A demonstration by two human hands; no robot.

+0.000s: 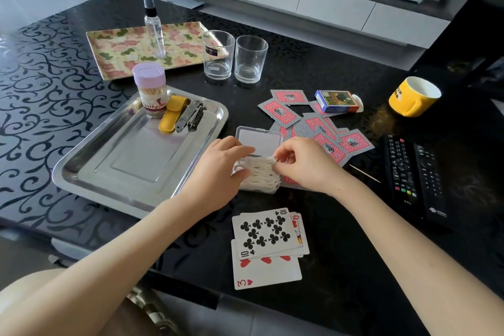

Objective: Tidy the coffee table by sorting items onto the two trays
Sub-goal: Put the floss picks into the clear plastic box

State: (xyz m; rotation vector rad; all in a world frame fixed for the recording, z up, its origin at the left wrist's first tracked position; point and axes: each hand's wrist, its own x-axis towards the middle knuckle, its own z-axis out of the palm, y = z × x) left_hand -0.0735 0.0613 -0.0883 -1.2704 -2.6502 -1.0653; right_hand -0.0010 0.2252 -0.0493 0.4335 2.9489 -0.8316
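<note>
Your left hand (221, 165) grips the open clear box (259, 142) beside the steel tray (131, 161); your right hand (302, 163) pinches the white pieces (259, 173) inside.

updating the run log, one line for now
left hand: holds clear box | right hand: pinches its white contents | box: lid open, beside steel tray

A spray bottle (155, 27) is standing on the far tray (96, 45), two glasses (218, 55) standing at its right end. A toothpick jar (151, 90), a pouch (171, 115) and nail clippers (190, 117) are sitting in the far corner of the near tray (90, 172). Just right of that tray a case (259, 141) is lying open, face-down cards (324, 142) spreading behind it, a card box (336, 101) beyond them, a mug (411, 97) and remotes (409, 172) further right, face-up cards (264, 237) lying nearest.
</note>
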